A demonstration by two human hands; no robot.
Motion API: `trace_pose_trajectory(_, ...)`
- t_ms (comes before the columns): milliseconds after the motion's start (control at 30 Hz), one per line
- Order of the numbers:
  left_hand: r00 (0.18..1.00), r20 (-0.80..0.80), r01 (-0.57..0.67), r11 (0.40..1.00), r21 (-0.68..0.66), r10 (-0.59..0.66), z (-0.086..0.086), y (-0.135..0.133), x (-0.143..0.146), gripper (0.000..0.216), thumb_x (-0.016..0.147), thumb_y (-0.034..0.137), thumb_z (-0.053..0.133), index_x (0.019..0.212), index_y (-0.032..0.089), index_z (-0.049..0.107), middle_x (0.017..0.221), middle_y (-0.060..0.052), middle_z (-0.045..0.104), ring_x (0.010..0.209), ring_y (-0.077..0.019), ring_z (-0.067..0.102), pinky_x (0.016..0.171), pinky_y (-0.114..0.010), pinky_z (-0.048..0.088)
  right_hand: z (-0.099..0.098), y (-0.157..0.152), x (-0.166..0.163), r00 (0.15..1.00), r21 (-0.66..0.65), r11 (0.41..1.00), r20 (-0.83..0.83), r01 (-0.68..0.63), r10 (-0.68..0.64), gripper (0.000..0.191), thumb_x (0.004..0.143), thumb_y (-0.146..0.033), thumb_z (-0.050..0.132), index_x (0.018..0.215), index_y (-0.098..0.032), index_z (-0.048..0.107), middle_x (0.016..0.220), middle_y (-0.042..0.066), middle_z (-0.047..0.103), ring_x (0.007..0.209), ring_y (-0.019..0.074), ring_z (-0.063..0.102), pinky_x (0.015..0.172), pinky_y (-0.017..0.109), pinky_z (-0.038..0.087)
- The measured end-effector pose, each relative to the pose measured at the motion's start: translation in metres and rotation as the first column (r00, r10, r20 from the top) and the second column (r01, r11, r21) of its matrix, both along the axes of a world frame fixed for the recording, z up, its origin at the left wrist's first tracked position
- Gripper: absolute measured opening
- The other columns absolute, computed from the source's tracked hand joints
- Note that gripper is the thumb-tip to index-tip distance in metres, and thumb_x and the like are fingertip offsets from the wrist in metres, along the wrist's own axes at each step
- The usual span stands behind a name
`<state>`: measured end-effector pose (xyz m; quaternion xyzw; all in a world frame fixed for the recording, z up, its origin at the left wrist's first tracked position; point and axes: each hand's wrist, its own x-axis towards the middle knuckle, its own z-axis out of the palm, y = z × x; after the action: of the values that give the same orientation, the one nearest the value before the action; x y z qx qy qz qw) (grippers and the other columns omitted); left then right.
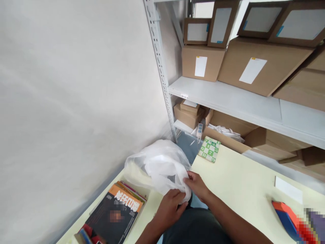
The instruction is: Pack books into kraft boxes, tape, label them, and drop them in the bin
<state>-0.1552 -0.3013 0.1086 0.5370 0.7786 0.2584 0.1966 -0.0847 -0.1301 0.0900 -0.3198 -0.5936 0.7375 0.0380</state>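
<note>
A translucent white plastic bag (162,162) lies spread over the table corner by the wall, its near edge gathered toward me. My left hand (171,205) is closed on that near edge, fingers curled over the plastic. Just to the right, my right hand (196,183) pinches the bag's right edge between thumb and fingers. To the left of the bag is a stack of magazines (116,210), the top one dark with an orange band. What the bag contains, if anything, cannot be made out.
A green-and-white number puzzle board (209,149) sits at the far corner of the pale right table (233,189). White paper (288,189) and a red-and-blue object (285,217) lie at right. Metal shelving (215,95) with cardboard boxes (203,62) stands behind; a wall (76,101) borders the left.
</note>
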Motion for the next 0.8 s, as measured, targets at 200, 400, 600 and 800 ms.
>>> trace_pose_trajectory(200,0.989,-0.017,-0.148,0.989,0.010,0.148,-0.007,-0.015,-0.027,0.034,0.086,0.030,0.069,0.120,0.028,0.066,0.102,-0.005,0.068,0.098,-0.0234,0.064,0.087,-0.037,0.054,-0.010,0.020,0.033,0.994,-0.102,0.995,0.107,0.007,0.004,0.028,0.075,-0.044,0.070,0.079,-0.016,0.073,0.073,0.002,0.072,0.070,0.0187,0.060,0.064,0.028,0.043)
trace_pose_trajectory(400,0.877,-0.039,-0.479,0.878,0.000,0.478,-0.033,-0.011,-0.091,0.043,0.094,0.038,0.054,0.134,0.023,0.059,0.122,-0.009,0.067,0.120,-0.0259,0.060,0.106,-0.043,0.048,0.001,0.031,0.060,0.988,-0.229,0.968,0.137,0.104,-0.074,0.033,0.072,-0.048,0.076,0.083,-0.018,0.075,0.076,0.003,0.074,0.072,0.0217,0.065,0.064,0.030,0.047)
trace_pose_trajectory(600,0.907,0.117,-0.362,0.891,-0.273,0.404,-0.045,0.011,-0.113,0.035,0.087,0.035,0.059,0.119,0.023,0.066,0.105,-0.005,0.074,0.104,-0.0232,0.066,0.094,-0.035,0.050,0.018,0.036,0.076,0.975,-0.252,0.955,0.191,0.159,-0.112,0.038,0.069,-0.053,0.078,0.083,-0.018,0.074,0.077,0.006,0.075,0.066,0.0234,0.067,0.059,0.031,0.048)
trace_pose_trajectory(800,0.937,0.192,-0.283,0.957,-0.066,0.290,-0.020,0.024,-0.062,0.020,0.091,0.028,0.049,0.094,0.022,0.068,0.091,-0.004,0.073,0.090,-0.0204,0.066,0.089,-0.034,0.052,0.009,0.089,0.143,0.924,-0.052,0.937,0.193,0.346,-0.331,0.061,0.073,-0.064,0.073,0.114,-0.019,0.073,0.091,0.016,0.077,0.084,0.0375,0.072,0.076,0.051,0.057)
